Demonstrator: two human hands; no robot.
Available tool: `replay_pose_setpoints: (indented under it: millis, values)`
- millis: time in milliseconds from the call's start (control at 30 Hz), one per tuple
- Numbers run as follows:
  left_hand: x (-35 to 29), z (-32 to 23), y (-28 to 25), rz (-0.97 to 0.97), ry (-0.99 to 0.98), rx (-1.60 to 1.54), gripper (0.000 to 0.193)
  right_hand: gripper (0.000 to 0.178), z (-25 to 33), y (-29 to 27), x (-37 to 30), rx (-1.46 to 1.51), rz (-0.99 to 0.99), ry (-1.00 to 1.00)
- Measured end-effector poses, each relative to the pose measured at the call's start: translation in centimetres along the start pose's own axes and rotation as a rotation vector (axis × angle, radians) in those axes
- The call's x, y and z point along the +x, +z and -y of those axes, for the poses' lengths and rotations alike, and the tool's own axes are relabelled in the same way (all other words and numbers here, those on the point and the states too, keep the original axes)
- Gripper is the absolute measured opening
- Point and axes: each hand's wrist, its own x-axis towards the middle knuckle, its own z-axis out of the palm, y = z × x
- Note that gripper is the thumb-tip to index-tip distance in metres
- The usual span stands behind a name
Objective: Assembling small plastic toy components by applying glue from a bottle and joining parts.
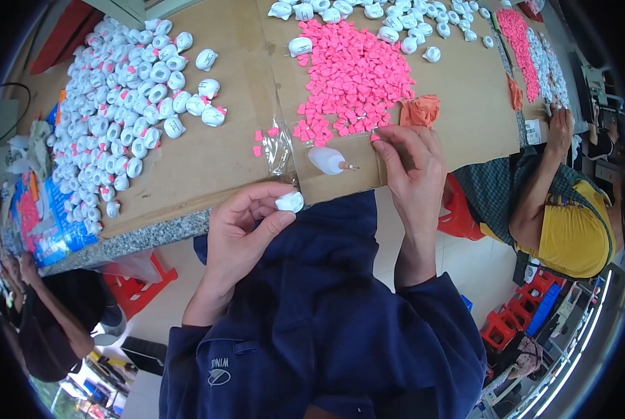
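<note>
Near the table's front edge, my left hand point(246, 223) pinches a small white rounded piece point(289, 202) between thumb and fingertips. My right hand point(416, 164) is closed on a small pink piece point(375, 137), held just above the cardboard at the near side of a heap of pink pieces point(354, 77). Between my hands a translucent white bottle point(325, 160) with a thin nozzle lies tilted. A crumpled orange cloth point(419, 112) sits just beyond my right hand.
A large pile of white pieces point(127, 105), many with pink bits, covers the table's left. More white pieces point(403, 17) lie at the back. Three loose pink pieces rest near clear tape point(279, 150). Co-workers sit at the right point(571, 227) and left point(57, 325). Red stools point(141, 283) stand below.
</note>
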Motion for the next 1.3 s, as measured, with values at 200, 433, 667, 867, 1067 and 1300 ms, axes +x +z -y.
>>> replay_pose_setpoints:
  millis: [200,433,667,867,1067,1300]
  values:
    - [0.1,-0.1,0.4,-0.020,0.001,-0.015,0.029,0.008,-0.1,0.2,0.0,-0.057,-0.011,-0.154]
    - [0.3,0.5,0.7,0.010,-0.005,-0.013,0.029,0.007,1.3,-0.1,-1.4,0.030,-0.041,0.003]
    - [0.2,0.3,0.7,0.014,-0.001,-0.029,0.029,0.009,0.3,0.8,-0.8,-0.005,-0.011,-0.160]
    - [0.3,0.9,1.2,0.000,-0.017,-0.030,0.028,0.007,3.1,-0.1,-3.8,0.491,0.253,0.007]
    - [0.3,0.4,1.4,0.034,0.093,0.184,0.024,0.011,4.0,0.3,-4.1,0.429,0.385,0.079]
    - [0.6,0.4,1.2,0.085,0.151,0.305,0.022,0.010,3.3,0.9,-4.2,0.507,0.406,0.080]
